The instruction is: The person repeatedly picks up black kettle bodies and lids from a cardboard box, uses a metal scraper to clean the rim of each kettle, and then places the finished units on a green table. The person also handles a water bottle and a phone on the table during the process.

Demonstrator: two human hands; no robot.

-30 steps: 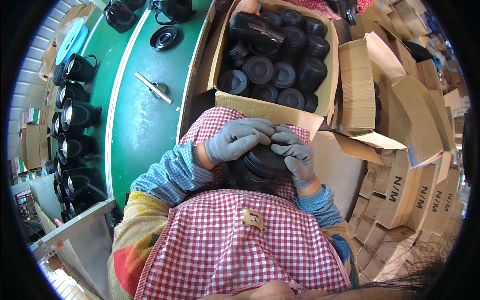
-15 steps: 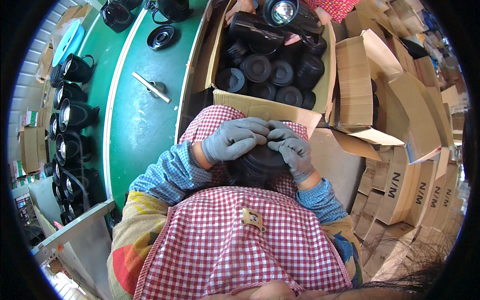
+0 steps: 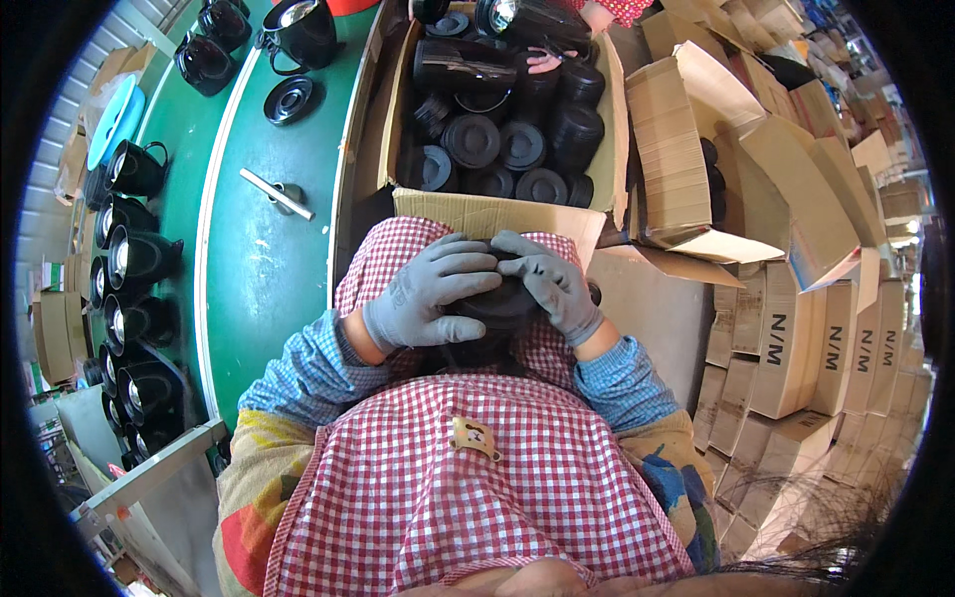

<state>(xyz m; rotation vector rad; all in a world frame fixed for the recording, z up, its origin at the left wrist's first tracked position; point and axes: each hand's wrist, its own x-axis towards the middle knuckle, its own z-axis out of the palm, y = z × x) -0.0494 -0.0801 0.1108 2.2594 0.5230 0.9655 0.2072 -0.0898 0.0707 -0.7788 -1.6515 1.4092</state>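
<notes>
A black jug with a round black top [image 3: 505, 304] sits in my lap, its lower part mostly hidden. My left hand [image 3: 438, 295], in a grey glove, curves over the left side of the top, thumb on the near side. From the other side, my gloved right hand [image 3: 554, 291] grips the far right edge, its fingers bent inward. The fingertips of both hands come close together over the top; what lies beneath them is hidden.
An open carton [image 3: 502, 211] of black round lids [image 3: 471, 141] stands beyond my knees; another person's hand [image 3: 543, 62] is over it. On the green table [image 3: 264, 254] are black jugs [image 3: 141, 257], a loose lid [image 3: 290, 100] and a pale rod [image 3: 277, 193]. Cartons [image 3: 791, 348] are stacked right.
The view has shifted, so the table and carton sit farther left. My left hand has turned flatter over the jug's top. The other person's jug over the carton has changed position.
</notes>
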